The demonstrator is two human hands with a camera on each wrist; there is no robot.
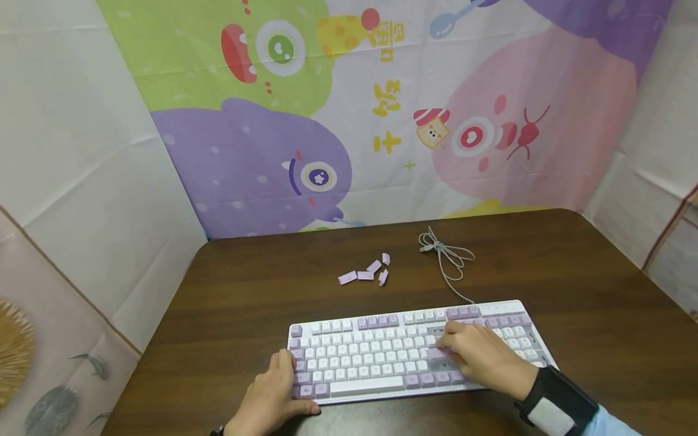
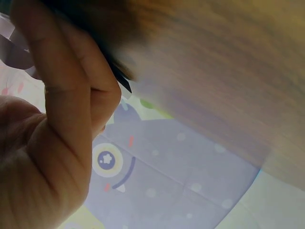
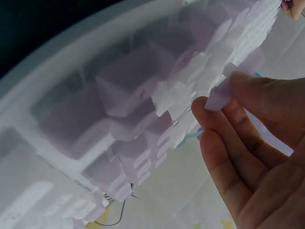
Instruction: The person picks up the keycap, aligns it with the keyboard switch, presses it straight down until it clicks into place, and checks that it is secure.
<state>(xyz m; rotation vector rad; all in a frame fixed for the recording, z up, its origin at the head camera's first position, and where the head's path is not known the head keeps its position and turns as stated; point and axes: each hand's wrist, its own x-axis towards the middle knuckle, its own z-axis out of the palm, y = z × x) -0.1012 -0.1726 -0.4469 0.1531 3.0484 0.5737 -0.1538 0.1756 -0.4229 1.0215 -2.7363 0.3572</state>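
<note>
A white and lilac keyboard lies on the brown table. My left hand holds its left end, with the fingers on the side edge and the thumb by the front corner. In the left wrist view, the fingers of that left hand are bent, and their tips are out of sight. Over the keyboard's right part is my right hand. The right wrist view shows this right hand pinching a long lilac keycap between thumb and fingertip, above the keys. Grey, capless spots show near it.
Several loose lilac keycaps lie on the table behind the keyboard. To their right is the keyboard's bundled pale cable. A printed cartoon cloth hangs at the table's back edge, and pale cloth hangs on the left.
</note>
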